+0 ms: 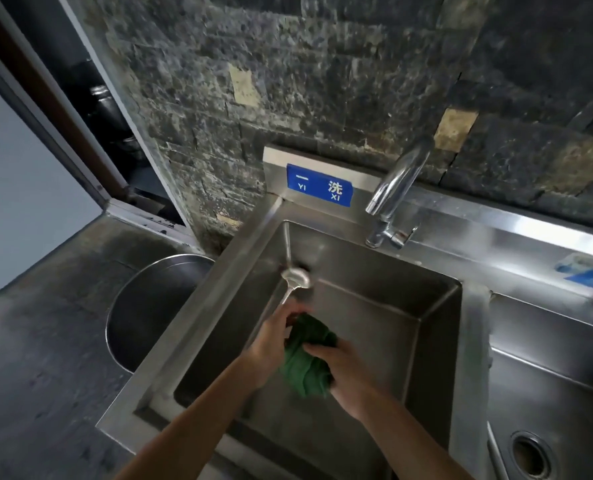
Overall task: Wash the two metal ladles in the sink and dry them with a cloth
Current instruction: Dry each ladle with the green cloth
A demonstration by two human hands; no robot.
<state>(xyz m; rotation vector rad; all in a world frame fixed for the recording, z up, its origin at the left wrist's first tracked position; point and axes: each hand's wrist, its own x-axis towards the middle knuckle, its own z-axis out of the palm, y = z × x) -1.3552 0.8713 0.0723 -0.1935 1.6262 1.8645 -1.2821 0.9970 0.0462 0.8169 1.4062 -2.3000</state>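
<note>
Over the steel sink (pixel 198 327), my left hand (pixel 271 341) grips the lower handle of a metal ladle (pixel 295 278). Its bowl points away from me, toward the sink's far left corner. My right hand (pixel 350 372) grips a bunched green cloth (pixel 307 362), which sits against the ladle's handle between both hands. A thin metal strip (pixel 287 244) rises in the sink's corner above the bowl. I cannot tell whether it is the second ladle's handle or a reflection.
A chrome tap (pixel 395 192) stands on the back rim with no water visible. A large round metal basin (pixel 142 306) sits left of the sink on a dark counter (pixel 46 358). A second sink with a drain (pixel 530 455) lies to the right. A blue sign (pixel 319 185) hangs behind.
</note>
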